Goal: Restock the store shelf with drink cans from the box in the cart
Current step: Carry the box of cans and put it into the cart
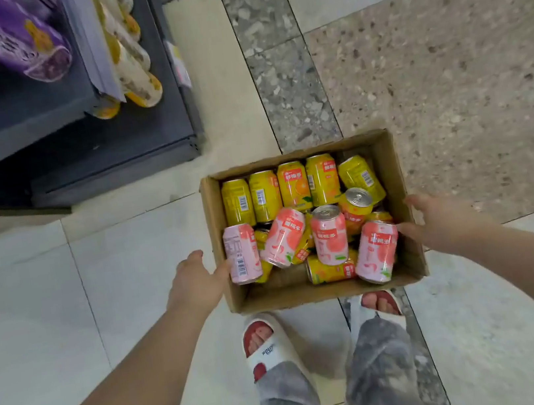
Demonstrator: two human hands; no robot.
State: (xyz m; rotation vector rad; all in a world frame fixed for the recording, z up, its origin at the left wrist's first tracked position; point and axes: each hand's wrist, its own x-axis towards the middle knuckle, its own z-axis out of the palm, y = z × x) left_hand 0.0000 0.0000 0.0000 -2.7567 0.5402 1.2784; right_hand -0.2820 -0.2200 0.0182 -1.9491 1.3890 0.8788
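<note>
Brown cardboard box (213, 210), open-topped, sits between both hands just ahead of the person's feet, above pale tiled floor (128, 257); cannot tell whether it rests on the floor or hangs clear. Left hand (197, 282): grip hooked over the box's left wall, fingertips inside beside a pink can, thumb outside. Right hand (437, 216): grip clasped over the right wall, fingers reaching in next to another pink can. Inside, yellow drink cans (266, 197) lie in a row along the far wall; pink drink cans (329, 234) are jumbled nearer, some tilted, over more yellow ones. Dark grey metal store shelf (77, 151) stands upper left, carrying a purple snack bag (9, 39). White open-toed slippers (266, 344) on the feet.
</note>
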